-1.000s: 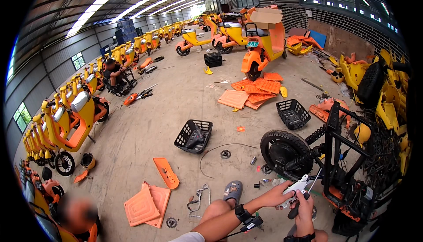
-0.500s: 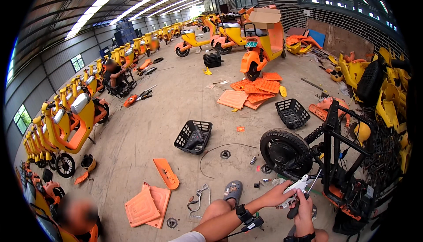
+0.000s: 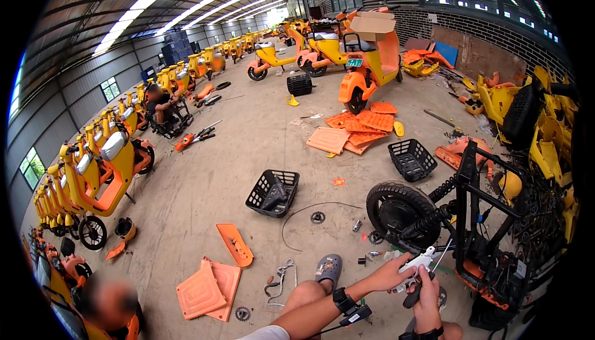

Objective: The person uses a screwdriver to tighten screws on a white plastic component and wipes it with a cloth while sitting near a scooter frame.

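Note:
My left hand (image 3: 394, 274) closes its fingers round a small silver-white metal part (image 3: 423, 259), which looks like a bracket; its exact kind is unclear. Pressed close beside it, my right hand (image 3: 426, 300) is closed on a screwdriver (image 3: 411, 297). The dark handle shows at the palm, and the thin shaft points up and to the right past the metal part. Both hands are over my knees, just left of a stripped black scooter frame (image 3: 469, 216) with its rear wheel (image 3: 398, 215) attached. My fingers partly hide where the tool meets the part.
Two black baskets (image 3: 273, 192) (image 3: 412, 160), orange panels (image 3: 209, 290), a cable (image 3: 286, 216) and small sprockets (image 3: 318, 217) lie on the floor. Yellow body parts (image 3: 548, 145) pile up at right. Scooters (image 3: 102, 173) line the left. One person (image 3: 162, 108) sits farther off; another (image 3: 108, 303) is near lower left.

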Tool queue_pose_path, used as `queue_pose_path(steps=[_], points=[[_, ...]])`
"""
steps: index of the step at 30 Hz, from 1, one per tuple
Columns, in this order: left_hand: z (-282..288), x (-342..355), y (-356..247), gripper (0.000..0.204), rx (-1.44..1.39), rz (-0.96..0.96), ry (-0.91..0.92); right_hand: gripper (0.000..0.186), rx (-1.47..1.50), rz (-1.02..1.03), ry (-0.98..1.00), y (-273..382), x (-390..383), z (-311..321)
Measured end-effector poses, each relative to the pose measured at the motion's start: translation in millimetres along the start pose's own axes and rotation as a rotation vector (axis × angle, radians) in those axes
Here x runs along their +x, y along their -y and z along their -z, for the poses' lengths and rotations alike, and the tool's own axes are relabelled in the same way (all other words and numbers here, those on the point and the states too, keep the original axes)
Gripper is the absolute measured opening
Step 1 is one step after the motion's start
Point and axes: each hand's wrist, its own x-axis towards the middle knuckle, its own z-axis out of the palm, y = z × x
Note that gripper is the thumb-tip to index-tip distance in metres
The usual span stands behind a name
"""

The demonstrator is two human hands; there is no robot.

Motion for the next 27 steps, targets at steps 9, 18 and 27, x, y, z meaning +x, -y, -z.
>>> queue_pose_path(steps=[9, 18, 27], points=[[-2, 2, 8, 0.030, 0.031, -0.019, -0.052, 0.025, -0.004, -0.009, 0.000, -2, -1, -1], [-4, 7, 17, 0.039, -0.016, 0.056, -0.020, 0.024, 0.007, 0.000, 0.003, -2, 0, -1], [-6, 13, 34, 0.032, -0.019, -0.130, -0.055, 0.023, 0.014, -0.011, 0.012, -2, -1, 0]])
